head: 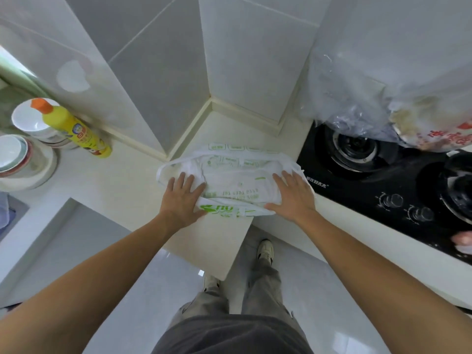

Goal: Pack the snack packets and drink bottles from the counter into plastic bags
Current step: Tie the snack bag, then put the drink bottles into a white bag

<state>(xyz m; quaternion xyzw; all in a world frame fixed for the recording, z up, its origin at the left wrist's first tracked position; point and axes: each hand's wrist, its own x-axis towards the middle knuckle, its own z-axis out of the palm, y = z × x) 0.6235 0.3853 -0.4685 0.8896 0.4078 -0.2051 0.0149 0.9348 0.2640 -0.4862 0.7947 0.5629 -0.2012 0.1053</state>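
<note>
- A white plastic bag with green print lay flattened on the pale desk, just above the centre of the frame, in a corner where tiled walls met.
- The left hand rested flat on the bag's left end, fingers straight and spread, gripping nothing.
- The right hand lay flat on the bag's right end in the same way, fingers extended, thumb pointing inward along the bag's near edge.
- Both bare forearms reached up from the lower corners of the frame.
- At the upper left stood a yellow bottle with an orange cap, just beside stacked white bowls.
- At the right, a black gas stove was set into the desk, with two knobs near its front edge.
- Crumpled clear plastic bags sat above the stove at the upper right; their contents were too blurred to tell.
- At the bottom centre, grey trousers and light shoes showed over a glossy floor.
</note>
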